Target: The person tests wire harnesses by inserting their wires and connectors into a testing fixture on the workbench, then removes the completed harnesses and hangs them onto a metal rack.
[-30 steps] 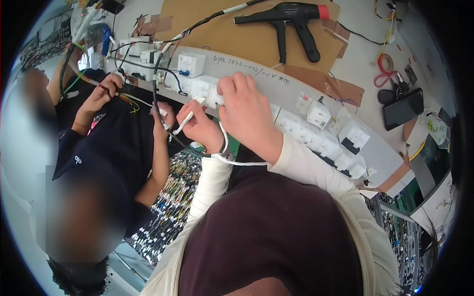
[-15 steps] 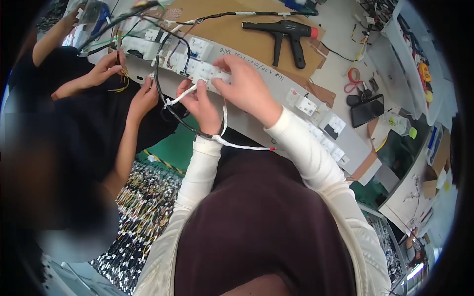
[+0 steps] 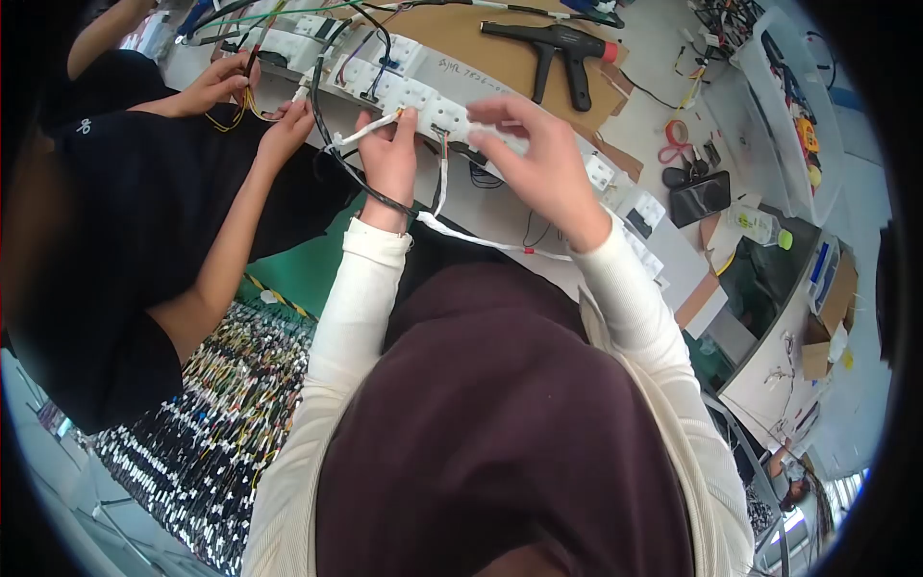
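A black wiring harness (image 3: 320, 115) with white-taped branches runs across a row of white connector blocks (image 3: 409, 94) on a long board. My left hand (image 3: 388, 165) is closed on a white-taped wire branch (image 3: 370, 131), its end right against one of the blocks. The harness passes over my left wrist. Just right of it, another white-taped branch (image 3: 442, 178) has its thin wires ending at a block. My right hand (image 3: 538, 159) is above the blocks, thumb and fingers apart, holding nothing. A longer white branch with a red band (image 3: 529, 251) stretches below it.
At left a co-worker's hands (image 3: 284, 133) hold wires and a white connector. A black cable-tie gun (image 3: 553, 53) lies on cardboard behind the board. Red-handled scissors (image 3: 676, 144), a phone (image 3: 700, 198), a bottle (image 3: 764, 227) and a clear bin (image 3: 779, 115) are at right.
My right hand has moved right and opened, leaving the blocks near my left hand. The second white branch, loose before, now reaches a block. The view has shifted slightly.
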The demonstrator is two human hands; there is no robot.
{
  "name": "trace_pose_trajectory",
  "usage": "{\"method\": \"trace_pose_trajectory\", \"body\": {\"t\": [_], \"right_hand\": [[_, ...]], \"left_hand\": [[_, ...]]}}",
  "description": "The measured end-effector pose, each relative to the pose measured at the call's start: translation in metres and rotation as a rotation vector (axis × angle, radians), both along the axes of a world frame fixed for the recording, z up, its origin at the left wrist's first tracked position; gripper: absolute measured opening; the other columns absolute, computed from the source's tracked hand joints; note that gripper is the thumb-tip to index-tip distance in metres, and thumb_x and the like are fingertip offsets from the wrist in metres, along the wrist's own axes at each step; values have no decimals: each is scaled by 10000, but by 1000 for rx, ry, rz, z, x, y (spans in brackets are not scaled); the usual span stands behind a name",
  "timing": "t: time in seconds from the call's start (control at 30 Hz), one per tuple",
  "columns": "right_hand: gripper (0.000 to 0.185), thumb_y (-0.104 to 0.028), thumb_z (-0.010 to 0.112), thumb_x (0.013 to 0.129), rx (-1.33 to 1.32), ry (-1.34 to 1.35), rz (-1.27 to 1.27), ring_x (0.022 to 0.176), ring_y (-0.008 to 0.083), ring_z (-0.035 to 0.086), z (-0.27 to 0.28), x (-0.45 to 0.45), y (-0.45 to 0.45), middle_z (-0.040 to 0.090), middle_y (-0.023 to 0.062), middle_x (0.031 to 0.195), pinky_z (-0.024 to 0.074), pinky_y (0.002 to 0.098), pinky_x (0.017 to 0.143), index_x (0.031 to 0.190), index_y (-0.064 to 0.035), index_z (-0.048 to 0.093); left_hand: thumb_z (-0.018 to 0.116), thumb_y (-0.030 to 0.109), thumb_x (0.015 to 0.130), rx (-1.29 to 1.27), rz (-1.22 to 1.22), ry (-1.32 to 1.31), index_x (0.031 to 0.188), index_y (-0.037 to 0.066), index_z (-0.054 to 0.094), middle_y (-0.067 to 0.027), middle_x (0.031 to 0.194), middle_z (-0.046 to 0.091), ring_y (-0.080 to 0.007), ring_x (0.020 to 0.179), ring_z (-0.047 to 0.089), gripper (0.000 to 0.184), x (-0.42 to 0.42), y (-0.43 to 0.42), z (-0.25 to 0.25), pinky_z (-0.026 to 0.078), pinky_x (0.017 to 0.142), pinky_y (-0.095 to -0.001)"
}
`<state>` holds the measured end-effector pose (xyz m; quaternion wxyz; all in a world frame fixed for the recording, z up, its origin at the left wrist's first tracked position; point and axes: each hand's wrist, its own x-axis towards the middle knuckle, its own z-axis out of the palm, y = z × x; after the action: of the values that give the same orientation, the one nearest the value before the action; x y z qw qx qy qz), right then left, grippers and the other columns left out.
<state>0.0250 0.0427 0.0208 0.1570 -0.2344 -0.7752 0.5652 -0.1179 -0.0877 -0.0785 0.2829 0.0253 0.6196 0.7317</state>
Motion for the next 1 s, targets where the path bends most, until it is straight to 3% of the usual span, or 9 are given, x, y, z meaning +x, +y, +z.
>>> {"method": "trace_pose_trajectory", "body": {"t": [0.23,0.43,0.6,0.7,0.77,0.87,0.9,0.93,1.0], "right_hand": [[484,-303,759,839,191,-101,257,1070,330,639,-12,43,-69,661,156,1153,504,398,933,1240,-69,622],[459,-185,759,818,5,-364,358,987,324,639,6,60,-69,654,132,1045,507,415,856,1226,-62,589],[308,-84,708,814,552,-190,235,857,355,636,-18,131,-53,650,111,933,517,426,784,1099,-49,597],[220,-96,679,836,406,-428,208,795,390,612,-39,171,-66,633,112,865,520,447,776,1040,-56,610],[143,-140,643,910,525,-396,271,660,276,597,-32,181,-72,613,65,781,508,378,648,1024,-60,616],[185,-239,553,1026,-848,-285,-28,550,5,386,24,164,-81,447,-74,684,278,186,484,1019,-59,598],[220,-273,534,1036,-972,-121,-25,526,21,337,31,163,-74,379,-79,650,242,197,468,986,-62,571],[239,-297,521,1042,-990,35,-84,522,25,306,40,160,-69,353,-80,653,223,201,464,972,-70,543],[268,-336,485,1057,-1016,314,-147,521,35,267,56,150,-57,313,-75,666,205,209,459,953,-89,497]], "left_hand": [[705,140,928,-19,55,30,1411,6,236,-119,1198,548,-175,1015,585,686,3,6,-20,549,723,-304],[719,207,927,-23,-204,21,1464,2,244,-167,1273,542,-211,1093,589,746,-6,-35,-10,517,882,-340],[640,39,915,-200,-290,478,1441,-27,397,-177,1374,544,-239,1274,536,583,31,-89,-39,403,1094,-343],[556,-115,783,81,-751,69,1384,-5,495,-108,1299,615,-194,1271,550,614,60,-83,-12,417,1082,-327],[560,-98,824,108,-1033,-50,1328,-4,548,-103,1298,618,-181,1247,567,513,77,-83,-1,426,1067,-315],[556,-74,869,97,-1085,-221,1267,-13,580,-85,1196,653,-176,1161,608,404,98,-89,-1,442,1037,-314],[556,-74,869,93,-1094,-225,1267,-13,580,-85,1196,653,-176,1161,608,404,97,-96,-9,442,1037,-314],[587,-45,878,-185,-899,107,1273,-18,560,-97,1193,635,-183,1137,607,397,91,-106,-22,449,1020,-314],[671,11,851,-483,-279,577,1258,-24,527,-141,1193,591,-233,1104,582,434,74,-122,-47,440,997,-340]]}}
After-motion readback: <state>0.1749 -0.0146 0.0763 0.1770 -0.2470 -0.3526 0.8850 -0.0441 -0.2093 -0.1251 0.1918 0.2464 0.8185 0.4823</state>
